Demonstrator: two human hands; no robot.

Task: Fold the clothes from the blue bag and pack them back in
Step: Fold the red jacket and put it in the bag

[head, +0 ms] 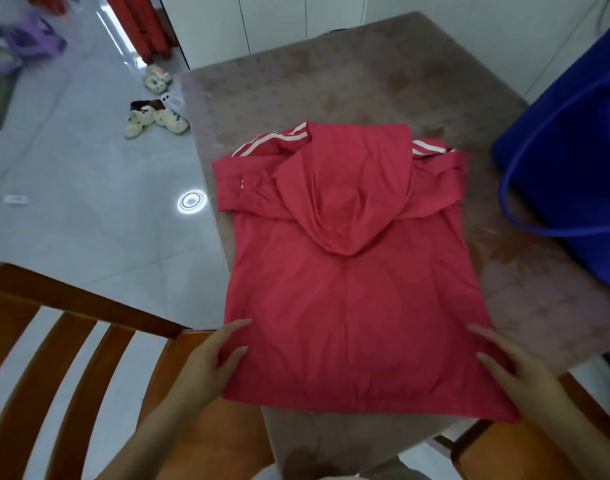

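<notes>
A red hooded jacket (345,292) with white sleeve stripes lies flat on the table (296,84), back up, its sleeves folded across and the hood laid down over them. Its hem hangs a little over the near table edge. My left hand (206,368) grips the lower left corner of the jacket, thumb on top. My right hand (518,372) grips the lower right corner in the same way. The blue bag (573,143) stands on the table at the right, its long handle looping toward the jacket.
A wooden chair (64,327) stands at my lower left, another chair's edge (504,452) at the lower right. Pale slippers (154,119) lie on the grey tiled floor left of the table. Red curtains (141,26) hang at the back.
</notes>
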